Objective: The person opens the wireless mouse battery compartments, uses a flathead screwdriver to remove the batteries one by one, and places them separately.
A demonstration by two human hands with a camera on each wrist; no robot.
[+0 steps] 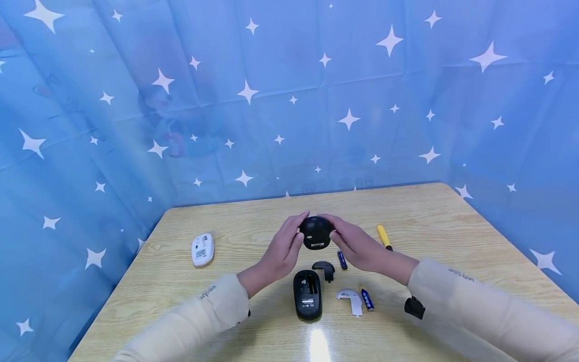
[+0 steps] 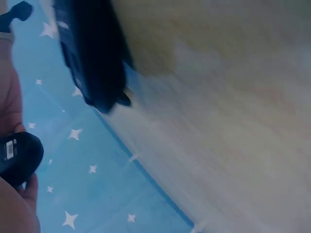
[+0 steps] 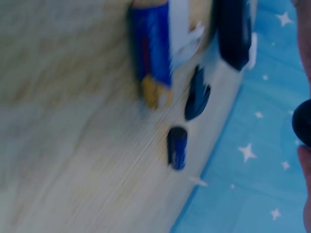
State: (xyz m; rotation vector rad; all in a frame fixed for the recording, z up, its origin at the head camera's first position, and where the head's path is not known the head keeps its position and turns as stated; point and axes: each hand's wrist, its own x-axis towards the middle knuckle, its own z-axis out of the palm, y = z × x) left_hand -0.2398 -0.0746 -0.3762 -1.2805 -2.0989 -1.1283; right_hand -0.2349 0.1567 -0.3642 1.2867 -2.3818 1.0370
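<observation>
Both hands hold up a black computer mouse (image 1: 316, 233) above the table, its underside with a small label facing the head camera. The left hand (image 1: 284, 246) grips its left side, thumb below and fingers along the upper edge. On the opposite side the right hand (image 1: 359, 246) pinches it the same way. A second black mouse (image 1: 308, 301) lies bottom up below the hands, its battery compartment uncovered. Beside it lie a black battery cover (image 1: 324, 269) and a white battery cover (image 1: 354, 300). Two blue batteries rest nearby, one farther back (image 1: 342, 260) and one nearer (image 1: 367, 299).
A white mouse (image 1: 202, 250) lies bottom up on the left of the wooden table (image 1: 253, 221). To the right, past the right hand, is a yellow-handled tool (image 1: 382, 234) with a dark end. A blue star-patterned curtain (image 1: 289, 120) hangs behind the table.
</observation>
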